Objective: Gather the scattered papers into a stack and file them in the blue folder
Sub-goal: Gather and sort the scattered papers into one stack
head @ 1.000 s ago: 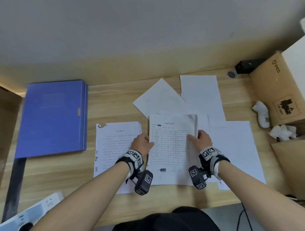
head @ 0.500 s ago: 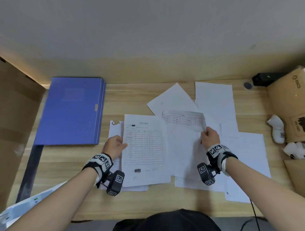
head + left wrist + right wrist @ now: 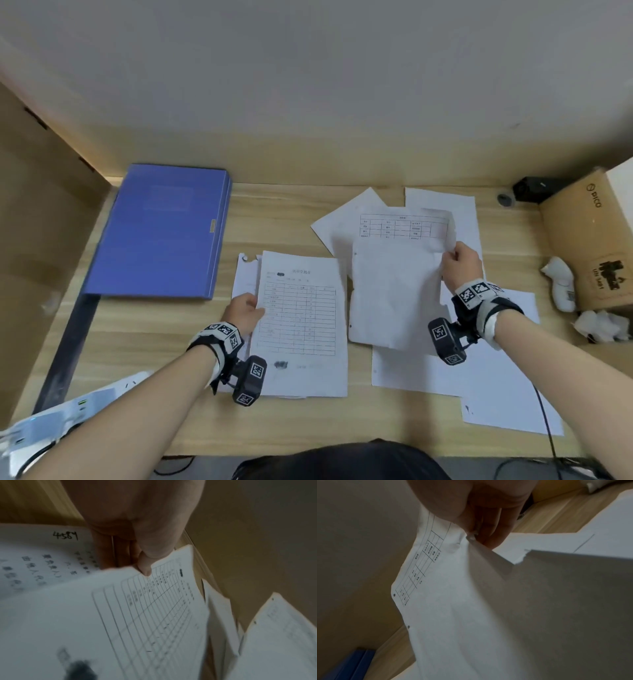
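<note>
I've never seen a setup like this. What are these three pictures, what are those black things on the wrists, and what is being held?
No machine here: a person wears three cameras. The big picture looks down from the head; the other two look along each wrist, from the black boxes strapped there. On the desk lie loose papers and a closed blue folder. The left hand pinches a form lying on another sheet. The right hand pinches a lifted sheet by its edge.

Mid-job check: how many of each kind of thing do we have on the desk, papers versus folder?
Flat blue folder: 1
White paper sheets: at least 7; overlaps hide some edges
Total: at least 8
</note>
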Tool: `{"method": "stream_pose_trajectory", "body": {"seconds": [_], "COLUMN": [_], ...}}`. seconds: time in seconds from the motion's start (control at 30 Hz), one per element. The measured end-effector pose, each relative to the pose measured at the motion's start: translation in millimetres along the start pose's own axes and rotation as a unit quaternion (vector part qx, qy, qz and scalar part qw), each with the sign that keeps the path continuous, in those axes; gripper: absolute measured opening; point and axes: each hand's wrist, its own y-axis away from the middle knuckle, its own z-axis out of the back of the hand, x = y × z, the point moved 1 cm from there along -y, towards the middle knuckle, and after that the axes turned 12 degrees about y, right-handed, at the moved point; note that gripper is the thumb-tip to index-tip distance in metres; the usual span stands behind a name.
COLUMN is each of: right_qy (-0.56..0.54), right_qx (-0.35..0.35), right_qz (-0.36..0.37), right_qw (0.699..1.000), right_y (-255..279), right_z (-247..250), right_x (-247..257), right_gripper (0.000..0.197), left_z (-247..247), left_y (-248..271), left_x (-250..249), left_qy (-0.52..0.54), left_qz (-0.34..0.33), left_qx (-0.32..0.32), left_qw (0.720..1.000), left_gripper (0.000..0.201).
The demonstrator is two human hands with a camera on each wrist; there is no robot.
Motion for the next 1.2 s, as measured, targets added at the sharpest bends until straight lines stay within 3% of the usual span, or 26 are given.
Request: {"method": "stream_pose_trajectory", "body": {"seconds": [0.2, 0.3, 0.4, 0.53, 0.7, 0.87, 1.0, 1.13, 1.2], "right_qy": [-0.004, 0.000, -0.008, -0.035, -0.087, -0.135, -0.153, -0.069, -0.045], "right_qx": [0.050, 0.088, 0.137, 0.199, 0.250, 0.293, 0.289, 0.266, 0.244], "right_qz": [-0.014, -0.029, -0.027, -0.008, 0.017, -0.005, -0.050, 0.011, 0.013], "right_qw": [0.999, 0.996, 0.990, 0.979, 0.964, 0.946, 0.944, 0.961, 0.969], "right_y": [9.1, 25.7, 40.9, 60.1, 83.8, 101.5, 108.2, 112.7, 111.2], "right_z": [-16.0, -43.2, -75.7, -109.2, -126.1, -135.7, -130.8, -131.2, -132.3], "right_x": [7.4, 15.5, 28.6, 54.8, 72.6, 58.8, 52.2, 43.9, 42.5], "right_gripper": [0.019, 0.022, 0.018, 0.014, 0.012, 0.020, 0.043, 0.014, 0.015], "left_z": [23.2, 49.8, 78.0, 91.2, 51.1, 0.1, -17.1, -15.5, -6.4], "left_y": [12.3, 31.6, 47.8, 53.8, 42.1, 30.7, 30.7, 35.2, 38.4], "left_x": [-3.3, 2.4, 10.1, 8.4, 15.4, 35.8, 30.8, 25.4, 29.8], "left_qy": [0.127, 0.189, 0.218, 0.229, 0.200, 0.125, 0.026, -0.005, -0.038], "left_qz": [0.001, 0.001, -0.019, -0.055, -0.053, -0.035, -0.064, -0.081, -0.117], "left_qx": [-0.029, -0.079, -0.132, -0.134, -0.114, -0.044, -0.055, -0.052, -0.061], "left_qw": [0.991, 0.979, 0.967, 0.963, 0.972, 0.991, 0.996, 0.995, 0.991], "left_gripper": [0.009, 0.010, 0.008, 0.005, 0.006, 0.012, 0.014, 0.010, 0.016]}}
